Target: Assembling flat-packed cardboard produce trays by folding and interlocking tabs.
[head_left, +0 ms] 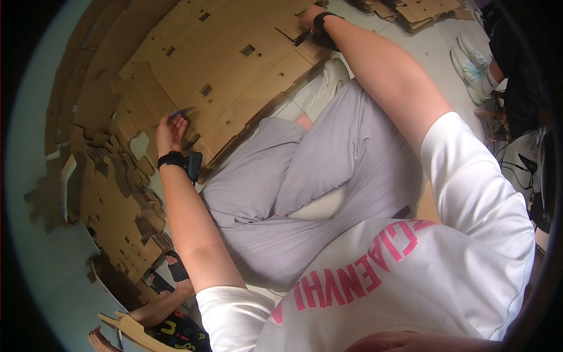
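Observation:
A large brown cardboard sheet [226, 73] with several small square and round cut-outs lies in front of my bent legs. My left hand [170, 136] is over its near left part, palm partly turned up, fingers curled around a small dark thin tool [182, 112]. The tool is blurred, so its exact kind does not show. At the sheet's far right edge, my right hand [308, 17] is closed on the cardboard beside a dark slit and a raised flap. Its fingertips are mostly hidden. Each wrist wears a black strap; a dark box shows on the left one.
Stacked cardboard pieces [111, 205] stand along the left, and more flat cardboard [425, 12] lies at the far right. Another person's sneakers [472, 67] are on the right near dark cables [516, 164]. At lower left show another person's arm [161, 308] and sandalled feet [176, 267].

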`<action>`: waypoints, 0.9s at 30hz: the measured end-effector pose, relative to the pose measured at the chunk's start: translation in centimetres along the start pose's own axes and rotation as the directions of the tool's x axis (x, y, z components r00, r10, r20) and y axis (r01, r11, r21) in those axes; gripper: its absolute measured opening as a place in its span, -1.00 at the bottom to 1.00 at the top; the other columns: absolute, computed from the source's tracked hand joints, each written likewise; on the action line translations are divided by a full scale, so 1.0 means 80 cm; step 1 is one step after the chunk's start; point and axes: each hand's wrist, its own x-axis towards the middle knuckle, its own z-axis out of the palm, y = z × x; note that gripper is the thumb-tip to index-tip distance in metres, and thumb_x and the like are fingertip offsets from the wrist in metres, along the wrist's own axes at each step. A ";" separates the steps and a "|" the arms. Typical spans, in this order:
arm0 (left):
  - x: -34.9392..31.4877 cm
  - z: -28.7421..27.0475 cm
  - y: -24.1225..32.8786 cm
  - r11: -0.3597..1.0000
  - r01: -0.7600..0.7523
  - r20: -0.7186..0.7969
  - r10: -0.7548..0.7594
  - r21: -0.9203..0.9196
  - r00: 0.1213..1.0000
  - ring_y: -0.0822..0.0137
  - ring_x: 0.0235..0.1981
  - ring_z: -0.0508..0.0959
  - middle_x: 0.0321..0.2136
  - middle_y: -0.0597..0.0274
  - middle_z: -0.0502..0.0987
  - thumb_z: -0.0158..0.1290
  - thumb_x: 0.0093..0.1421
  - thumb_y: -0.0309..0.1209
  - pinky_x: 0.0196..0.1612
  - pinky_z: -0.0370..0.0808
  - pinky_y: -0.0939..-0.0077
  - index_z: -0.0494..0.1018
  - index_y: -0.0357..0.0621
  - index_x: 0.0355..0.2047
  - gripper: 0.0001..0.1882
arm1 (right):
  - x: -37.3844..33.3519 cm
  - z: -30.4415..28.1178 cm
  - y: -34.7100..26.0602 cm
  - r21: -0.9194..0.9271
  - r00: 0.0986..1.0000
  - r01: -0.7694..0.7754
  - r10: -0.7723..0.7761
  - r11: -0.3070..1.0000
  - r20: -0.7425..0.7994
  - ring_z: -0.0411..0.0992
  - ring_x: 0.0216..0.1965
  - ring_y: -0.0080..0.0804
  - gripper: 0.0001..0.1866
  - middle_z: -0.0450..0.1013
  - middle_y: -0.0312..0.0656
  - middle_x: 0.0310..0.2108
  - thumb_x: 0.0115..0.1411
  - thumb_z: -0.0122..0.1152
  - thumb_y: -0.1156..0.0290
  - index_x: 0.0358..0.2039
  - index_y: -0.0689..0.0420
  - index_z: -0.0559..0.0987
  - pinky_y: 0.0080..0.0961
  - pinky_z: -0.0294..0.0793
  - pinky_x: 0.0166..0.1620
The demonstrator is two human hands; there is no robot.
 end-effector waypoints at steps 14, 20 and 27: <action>-0.005 0.013 0.003 0.995 -0.063 0.096 0.055 0.074 0.994 0.05 -0.15 0.62 -0.07 -0.28 0.53 0.02 0.39 -0.31 -0.04 0.67 0.20 0.18 -0.52 0.08 -0.52 | 0.050 0.006 0.025 0.875 0.971 -0.237 0.136 0.423 0.197 0.61 -0.11 -0.26 -0.67 0.65 -0.06 -0.18 0.26 0.22 0.19 -0.16 0.18 0.68 -0.36 0.60 -0.09; -0.013 0.019 0.006 0.997 -0.075 0.099 0.073 0.007 0.992 -0.06 -0.02 0.60 0.01 -0.36 0.49 -0.03 0.42 -0.36 0.05 0.66 0.16 0.16 -0.56 0.09 -0.54 | 0.051 0.009 0.002 0.914 0.913 -0.307 -0.351 -0.263 0.206 0.59 -0.09 -0.18 -0.74 0.60 -0.04 -0.24 0.28 0.20 0.30 -0.19 0.24 0.61 -0.28 0.62 -0.07; -0.005 0.008 0.004 0.997 -0.060 0.214 0.070 -0.050 0.974 -0.10 0.12 0.55 0.13 -0.35 0.42 -0.06 0.44 -0.43 0.20 0.57 0.27 -0.02 -0.65 0.24 -0.42 | -0.054 -0.062 -0.055 0.947 0.962 -0.200 -0.234 -0.250 0.141 0.42 0.23 -0.05 -0.35 0.37 0.06 0.26 0.27 0.31 0.42 0.32 0.25 0.29 -0.26 0.53 0.15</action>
